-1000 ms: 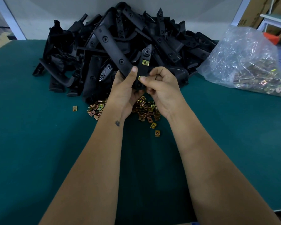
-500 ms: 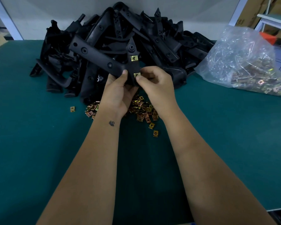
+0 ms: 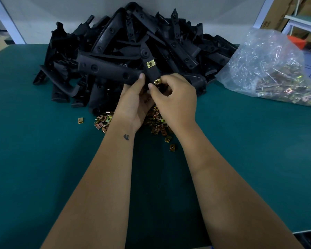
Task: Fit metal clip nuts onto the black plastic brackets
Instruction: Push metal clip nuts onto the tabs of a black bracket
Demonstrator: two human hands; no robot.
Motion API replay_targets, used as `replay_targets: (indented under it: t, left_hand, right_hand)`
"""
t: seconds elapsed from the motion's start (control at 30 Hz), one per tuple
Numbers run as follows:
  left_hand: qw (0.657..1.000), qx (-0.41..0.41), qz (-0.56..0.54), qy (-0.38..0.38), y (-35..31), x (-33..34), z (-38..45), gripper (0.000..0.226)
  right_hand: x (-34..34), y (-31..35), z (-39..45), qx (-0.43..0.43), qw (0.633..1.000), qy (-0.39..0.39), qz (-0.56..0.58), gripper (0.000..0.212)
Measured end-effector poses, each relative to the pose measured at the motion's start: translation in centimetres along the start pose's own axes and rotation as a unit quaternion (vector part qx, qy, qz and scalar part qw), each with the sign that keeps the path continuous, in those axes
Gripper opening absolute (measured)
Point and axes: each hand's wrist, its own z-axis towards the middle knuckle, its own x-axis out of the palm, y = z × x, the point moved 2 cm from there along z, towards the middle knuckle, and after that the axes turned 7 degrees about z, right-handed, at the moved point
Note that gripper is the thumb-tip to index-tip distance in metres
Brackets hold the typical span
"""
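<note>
I hold a black plastic bracket (image 3: 104,69) above the table in front of the pile. My left hand (image 3: 133,103) grips it from below, thumb on its front face. One brass clip nut (image 3: 150,64) sits fitted on the bracket's upright arm. A second clip nut (image 3: 157,81) sits lower on that arm, and my right hand (image 3: 174,99) pinches it between thumb and forefinger. Loose clip nuts (image 3: 156,123) lie scattered on the green mat under my hands.
A large pile of black brackets (image 3: 169,40) fills the back of the green table (image 3: 43,159). A clear plastic bag of clip nuts (image 3: 269,69) lies at the right. A single nut (image 3: 80,120) lies apart at the left. Cardboard boxes (image 3: 284,13) stand behind at the right.
The bracket has turned so its long arm points more to the left. The second clip nut now sits on the arm under my right thumb and forefinger.
</note>
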Motion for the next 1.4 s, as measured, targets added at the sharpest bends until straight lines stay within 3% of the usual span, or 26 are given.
replay_targets:
  t: [0.07,0.2,0.4,0.63,0.93,1.2,1.33,1.4]
  left_hand:
    - [1.0,0.006,-0.005,-0.01,-0.1,-0.1,0.0,0.037]
    - [0.999,0.032,0.019,-0.007,-0.3,-0.4,0.0,0.016]
    - [0.992,0.052,0.119,0.008,-0.1,0.0,-0.1,0.018]
    - [0.981,0.061,0.183,0.014,0.1,0.3,-0.2,0.017]
    - [0.978,0.068,0.199,0.007,-0.1,0.5,-0.3,0.016]
    - [0.984,0.073,0.158,-0.043,-1.3,0.2,-0.7,0.016]
    - [0.992,0.063,0.099,-0.056,-1.3,0.2,-0.6,0.017]
    - [0.995,0.051,0.048,-0.066,-1.2,0.0,-0.3,0.024]
  right_hand:
    - [0.0,0.0,0.0,0.002,1.0,0.008,0.008,0.017]
    - [0.2,-0.4,0.0,0.032,0.999,0.002,0.025,0.016]
    - [0.0,-0.8,0.2,0.056,0.995,-0.034,0.071,0.03]
    - [-0.6,-1.3,0.4,0.079,0.991,-0.076,0.071,0.011]
    - [-0.9,-1.4,0.5,0.078,0.99,-0.097,0.066,0.012]
    - [-0.9,-1.6,0.6,0.114,0.982,-0.059,0.14,0.01]
    - [-0.8,-2.2,0.7,0.199,0.936,-0.095,0.273,0.028]
    - [-0.7,-2.7,0.7,0.243,0.923,-0.103,0.282,0.029]
